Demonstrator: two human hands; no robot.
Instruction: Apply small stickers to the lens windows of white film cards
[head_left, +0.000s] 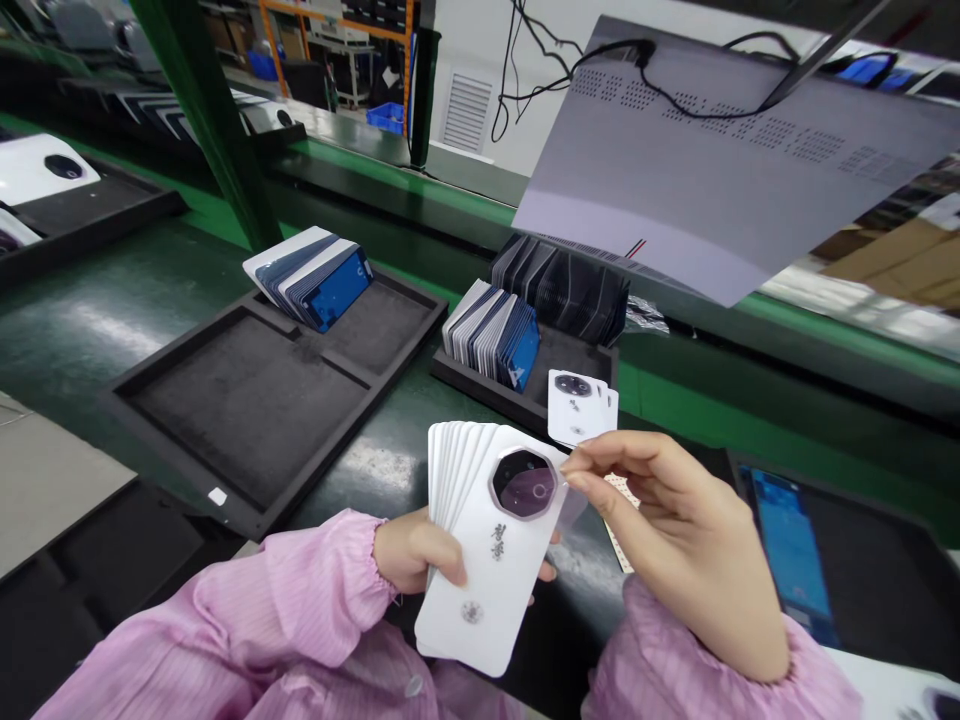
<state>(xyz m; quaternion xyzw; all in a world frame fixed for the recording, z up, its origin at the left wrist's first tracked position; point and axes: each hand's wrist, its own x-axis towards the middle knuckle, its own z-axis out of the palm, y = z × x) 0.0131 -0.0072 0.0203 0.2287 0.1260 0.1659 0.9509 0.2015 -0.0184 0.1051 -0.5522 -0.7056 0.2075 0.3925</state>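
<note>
The left hand (427,550) holds a fan of white panels (480,600), which is in front of the person, above the dark green table (367,475); the thumb is pressed on the front panel and the other fingers are behind, so the fingers are clamped on this fan. The front panel is tilted, and it carries near its upper end an eight-sided window (523,484), of which the lower part looks purple and the upper part darker; below it there are dark written characters and a small round mark. The right hand (690,545) is at the upper right edge of this panel, and its thumb and index fingertip are together, pinching a thin clear film (574,508) just beside the window. Both arms wear pink sleeves (292,590). Behind the hands, to the left, a black tray (247,410) bears a leaning stack of panels (311,275), the nearest one showing a blue face; a smaller tray (491,393) bears a similar row of panels (491,330), and small white cards (574,405) are at its near right corner. A dotted sheet (621,530) is partly hidden by the right hand, and farther right a blue sheet (791,545) lies in a dark tray (885,570)
</note>
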